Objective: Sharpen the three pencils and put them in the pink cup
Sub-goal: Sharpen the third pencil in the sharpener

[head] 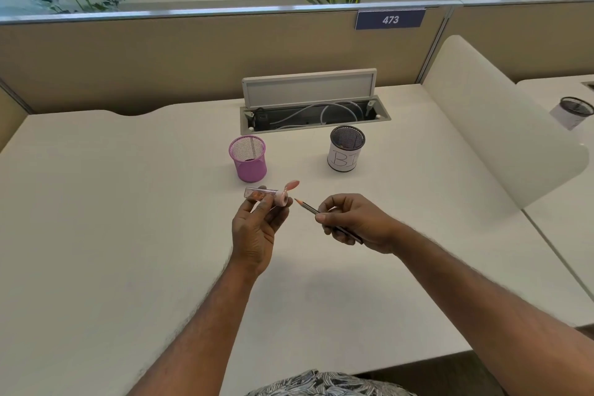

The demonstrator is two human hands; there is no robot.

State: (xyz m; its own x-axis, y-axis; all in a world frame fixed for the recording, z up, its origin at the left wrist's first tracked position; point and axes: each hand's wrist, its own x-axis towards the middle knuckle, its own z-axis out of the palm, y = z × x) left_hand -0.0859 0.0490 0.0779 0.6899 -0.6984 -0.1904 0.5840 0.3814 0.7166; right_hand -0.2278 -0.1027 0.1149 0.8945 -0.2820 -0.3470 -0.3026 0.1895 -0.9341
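Observation:
My left hand (257, 228) grips a pink sharpener (268, 196) with a clear shavings tube and its pink cap flipped open to the upper right. A dark pencil (308, 207) is pinched in my right hand (356, 222), its pointed tip aimed up-left, a short gap from the sharpener's mouth. Behind my hands the pink mesh cup (248, 158) stands upright on the white desk (112, 219), and I see nothing sticking out of it. Right of that stands a black mesh cup (346, 148) wrapped in white paper with handwritten letters; what it holds is unclear.
An open cable tray (313, 114) with its lid up sits at the back of the desk. A white curved divider (501, 125) rises on the right, with another black mesh cup (573, 111) beyond it. A tan partition closes the far side.

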